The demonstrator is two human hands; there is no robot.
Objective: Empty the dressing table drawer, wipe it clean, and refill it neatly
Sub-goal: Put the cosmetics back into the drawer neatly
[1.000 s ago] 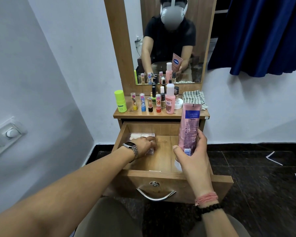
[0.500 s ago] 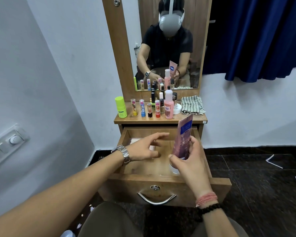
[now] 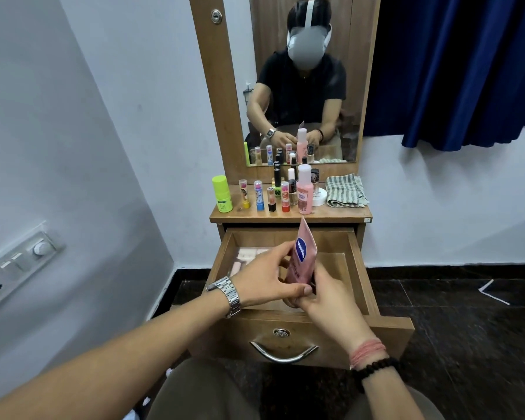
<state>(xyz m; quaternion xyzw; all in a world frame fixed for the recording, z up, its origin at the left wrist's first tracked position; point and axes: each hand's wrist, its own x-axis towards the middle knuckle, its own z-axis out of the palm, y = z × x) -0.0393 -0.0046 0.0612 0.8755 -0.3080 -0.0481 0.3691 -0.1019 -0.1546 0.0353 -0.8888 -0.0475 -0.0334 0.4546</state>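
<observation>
Pink plastic sits between both sets of fingers: the right hand point(image 3: 328, 301) grips the tube point(image 3: 302, 259) near its lower end, fingers curled round it, while the left hand point(image 3: 265, 278) closes on it from the side, thumb along the bottom and fingertips on the upper face. The tube stands nearly upright, crimped end up, over the middle of the open drawer point(image 3: 358, 268). A blue oval badge on it reads "Vaseline"; the smaller print below is too blurred to read.

Judging by the bare drawer floor and the folded cloth point(image 3: 346, 190) lying on the tabletop, this looks like the refill step, with the tube about to go in. The next move probably calls for laying it flat beside the clear box point(image 3: 249, 257) at the back left, clear of the drawer wall. Bottles point(image 3: 304, 192) and lipsticks point(image 3: 259, 197) on top wait their turn; their labels cannot be read.
</observation>
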